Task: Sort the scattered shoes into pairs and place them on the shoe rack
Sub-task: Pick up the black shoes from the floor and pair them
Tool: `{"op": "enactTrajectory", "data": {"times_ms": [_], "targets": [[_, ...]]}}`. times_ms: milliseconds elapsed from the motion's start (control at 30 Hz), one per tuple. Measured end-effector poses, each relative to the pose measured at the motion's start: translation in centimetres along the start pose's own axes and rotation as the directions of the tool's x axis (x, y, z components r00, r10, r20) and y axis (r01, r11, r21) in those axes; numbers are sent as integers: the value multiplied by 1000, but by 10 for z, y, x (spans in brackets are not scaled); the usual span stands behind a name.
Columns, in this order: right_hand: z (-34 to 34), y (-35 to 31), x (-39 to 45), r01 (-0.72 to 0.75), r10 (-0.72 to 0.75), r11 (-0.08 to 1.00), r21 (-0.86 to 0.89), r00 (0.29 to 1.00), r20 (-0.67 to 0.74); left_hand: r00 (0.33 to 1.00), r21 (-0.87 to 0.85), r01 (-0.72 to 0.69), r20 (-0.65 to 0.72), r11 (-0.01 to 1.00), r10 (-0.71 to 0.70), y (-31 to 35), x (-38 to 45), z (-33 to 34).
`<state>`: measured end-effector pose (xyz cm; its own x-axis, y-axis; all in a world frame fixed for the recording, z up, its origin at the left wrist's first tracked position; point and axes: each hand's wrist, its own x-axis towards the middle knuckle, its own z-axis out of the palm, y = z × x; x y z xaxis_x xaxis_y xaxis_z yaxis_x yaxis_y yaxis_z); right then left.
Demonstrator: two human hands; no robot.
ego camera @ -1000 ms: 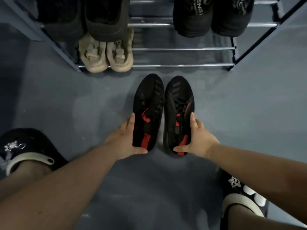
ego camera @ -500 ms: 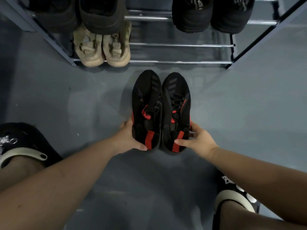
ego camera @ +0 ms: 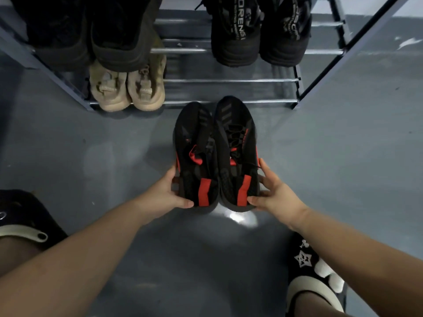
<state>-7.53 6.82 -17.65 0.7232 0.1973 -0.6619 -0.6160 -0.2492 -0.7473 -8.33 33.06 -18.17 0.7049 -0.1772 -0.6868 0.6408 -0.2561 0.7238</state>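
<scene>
Just before the shoe rack (ego camera: 229,102), our left hand (ego camera: 164,195) grips one black-and-red sneaker (ego camera: 196,156), our right hand (ego camera: 272,195) its mate (ego camera: 238,152), pressed side by side.

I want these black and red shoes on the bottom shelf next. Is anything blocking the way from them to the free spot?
Nothing visible: bare floor lies between the black and red shoes and the bottom shelf; the beige shoes sit at its left.

Your left hand (ego camera: 168,193) hides its fingers behind the left black-and-red shoe (ego camera: 196,154). The top edge cuts off the dark shoes (ego camera: 119,35) on the upper rack (ego camera: 229,81) bars, which cover the beige shoes' (ego camera: 128,88) heels.
</scene>
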Motion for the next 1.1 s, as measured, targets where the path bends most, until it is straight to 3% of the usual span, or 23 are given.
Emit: {"op": "enactTrajectory", "data": {"times_ms": [333,600,700,1100], "targets": [[-45,-20,2,2,-1,998,60,1000,-16,999,-150,-45,-6,988,45,11,-1,31],[-55,-45,20,7,7,984,177,997,-78,995,-50,-100,-23,994,99,60,30,12],[-63,-61,31,-18,32,981,196,997,-71,995,-107,-85,-52,991,80,78,49,9],[-97,-127,107,-27,22,999,-27,982,-188,993,-269,-69,-106,961,42,152,137,2]]}}
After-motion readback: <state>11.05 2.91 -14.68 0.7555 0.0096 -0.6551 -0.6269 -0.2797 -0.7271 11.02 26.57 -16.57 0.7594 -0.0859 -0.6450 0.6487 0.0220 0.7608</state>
